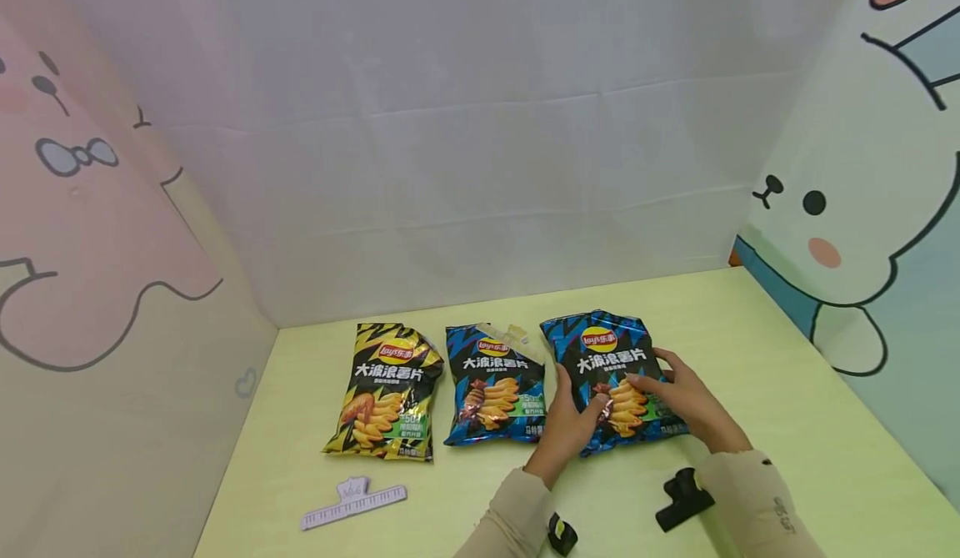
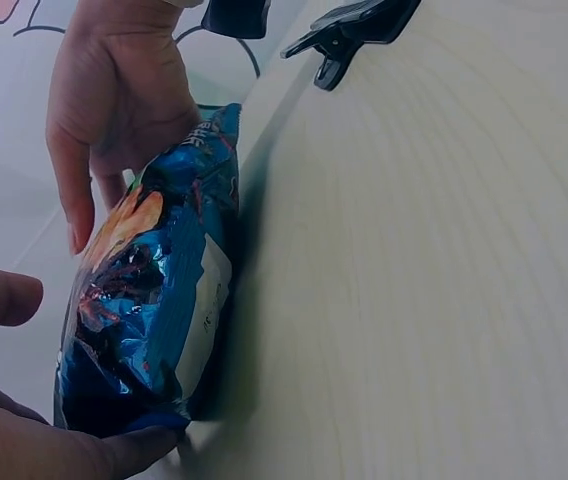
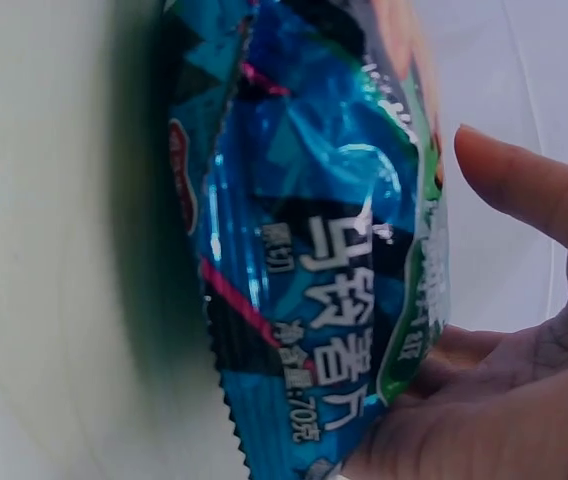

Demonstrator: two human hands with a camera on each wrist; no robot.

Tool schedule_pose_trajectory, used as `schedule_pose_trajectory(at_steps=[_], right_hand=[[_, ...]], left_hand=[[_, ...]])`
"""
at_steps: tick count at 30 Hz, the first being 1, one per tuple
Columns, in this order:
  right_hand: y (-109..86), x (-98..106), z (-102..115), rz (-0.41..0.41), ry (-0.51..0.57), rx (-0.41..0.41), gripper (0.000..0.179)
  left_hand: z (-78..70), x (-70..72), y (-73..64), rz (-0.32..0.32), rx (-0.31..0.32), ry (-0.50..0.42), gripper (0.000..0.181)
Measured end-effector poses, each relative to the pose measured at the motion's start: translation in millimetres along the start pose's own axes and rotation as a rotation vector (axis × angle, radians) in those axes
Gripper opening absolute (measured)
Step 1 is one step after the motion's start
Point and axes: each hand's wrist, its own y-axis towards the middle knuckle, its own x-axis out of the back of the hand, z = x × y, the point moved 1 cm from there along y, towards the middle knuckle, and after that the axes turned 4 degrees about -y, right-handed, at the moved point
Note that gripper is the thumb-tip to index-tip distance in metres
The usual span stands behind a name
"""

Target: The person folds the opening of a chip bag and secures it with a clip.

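Observation:
Both hands flank a blue Lay's chip bag (image 1: 600, 349) at the right of the row, its top corner folded back. Along its left edge lies my left hand (image 1: 567, 424); in the left wrist view one finger touches the bag's side while the thumb (image 2: 9, 295) stands off it. My right hand (image 1: 693, 404) is at the right edge, fingers against the bag and the thumb (image 3: 524, 185) raised clear of its front. Left of it lies a second blue chip bag (image 1: 495, 387) with a pale clip (image 1: 510, 337) across its top corner. A yellow chip bag (image 1: 386, 395) lies farther left.
On the pale yellow table (image 1: 262, 475), a lilac ruler-like clip (image 1: 352, 504) lies in front of the yellow bag. A black clip (image 1: 682, 508) lies close to the right sleeve (image 1: 753, 500). A white backdrop (image 1: 480, 166) rises behind the table, with cartoon-printed side panels.

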Motion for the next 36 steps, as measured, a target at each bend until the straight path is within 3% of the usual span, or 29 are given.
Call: schedule_pose_trajectory(at_steps=[10,23,36], right_hand=[[-1.4,2.5,0.2,0.004,0.009,-0.006,0.100],[-6.6,1.8,-1.4,-0.017,0.069,0.060,0.094],[-9.7,-0.6,-0.4,-0.053,0.077,0.046,0.088]], left_hand=[[-0.5,-1.4,-1.2,-0.016,0.008,0.006,0.093],[-2.5,0.7,-2.2,-0.005,-0.019,0.009,0.089],[-6.9,4.8,-6.5,-0.007,-0.022,0.007,0.087]])
